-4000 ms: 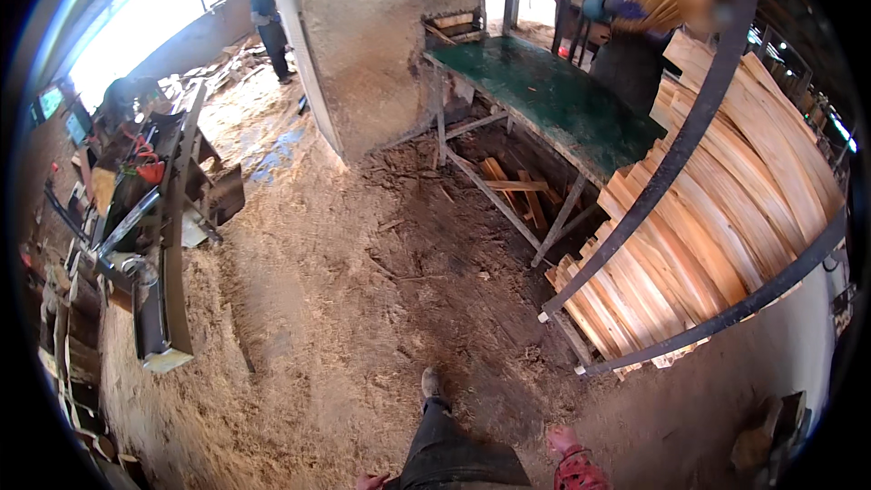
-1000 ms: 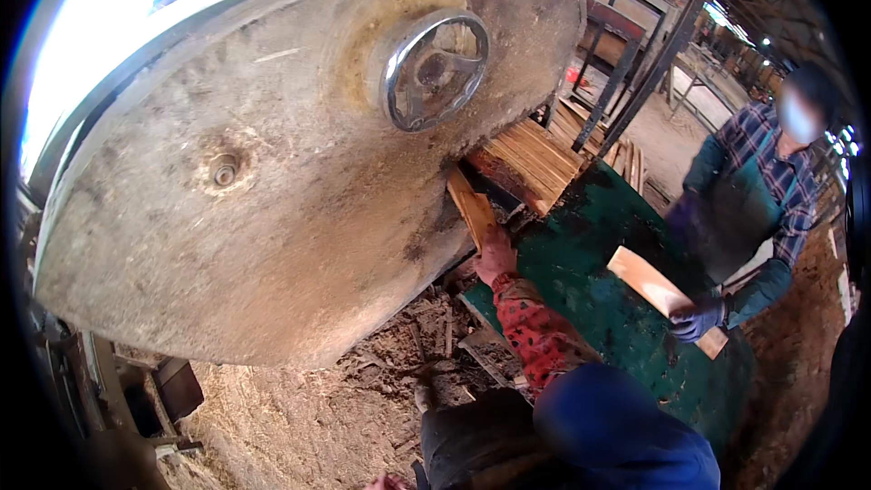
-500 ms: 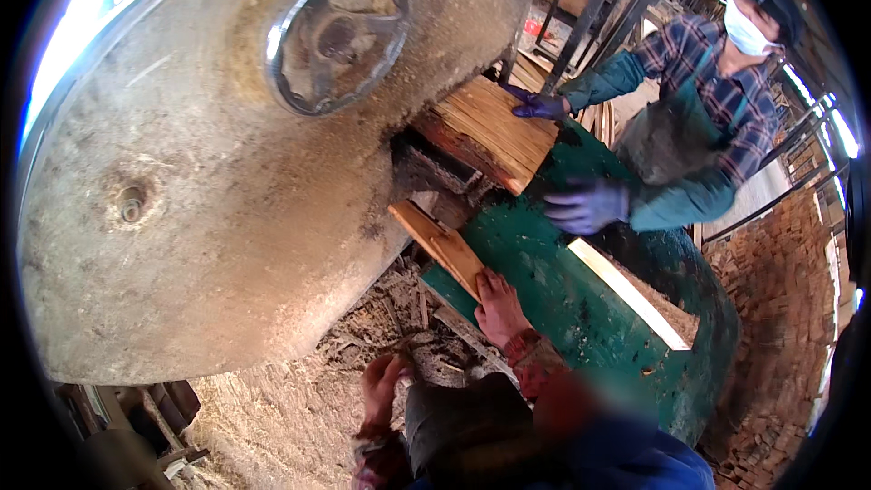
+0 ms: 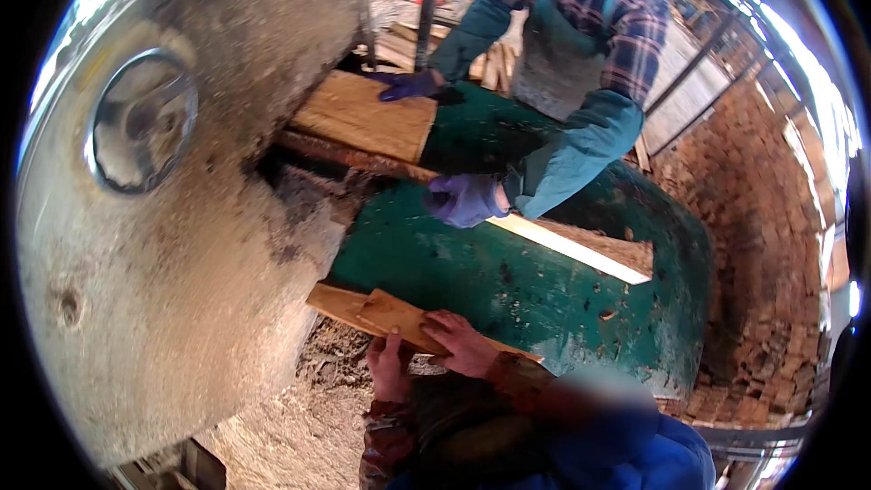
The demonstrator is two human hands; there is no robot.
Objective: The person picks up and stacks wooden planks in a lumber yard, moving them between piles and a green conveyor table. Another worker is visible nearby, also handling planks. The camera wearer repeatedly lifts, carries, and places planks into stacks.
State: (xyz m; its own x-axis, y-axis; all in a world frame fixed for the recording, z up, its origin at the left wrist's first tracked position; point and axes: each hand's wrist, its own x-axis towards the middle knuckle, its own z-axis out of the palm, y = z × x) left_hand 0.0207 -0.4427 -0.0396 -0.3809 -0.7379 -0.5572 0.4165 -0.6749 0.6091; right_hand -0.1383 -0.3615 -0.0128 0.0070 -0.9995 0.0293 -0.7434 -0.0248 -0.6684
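Note:
Close in front of me, two flat pieces of wood overlap at the near edge of a green metal table (image 4: 435,245). The longer one is a wooden board (image 4: 334,302), with a shorter wooden piece (image 4: 388,310) lying on top. My left hand (image 4: 390,370) grips their near edge, thumb up; its other fingers are partly hidden. My right hand (image 4: 464,345) holds the wood from above, farther right. Across the table, a co-worker's purple glove (image 4: 406,85) presses on a thick wooden slab (image 4: 367,118). Their other glove (image 4: 463,200) is at a pale wooden strip (image 4: 572,249).
A large dusty machine housing (image 4: 245,245) with a metal handwheel (image 4: 141,122) fills the left. The co-worker (image 4: 581,45) stands at the table's far side. Stacked wood blocks (image 4: 762,245) line the right. Sawdust (image 4: 281,431) covers the floor by my left arm.
My left hand has come up to the wood beside my right. A shorter piece now shows on top of the board. The co-worker's nearer glove has reached the strip. My view has shifted right.

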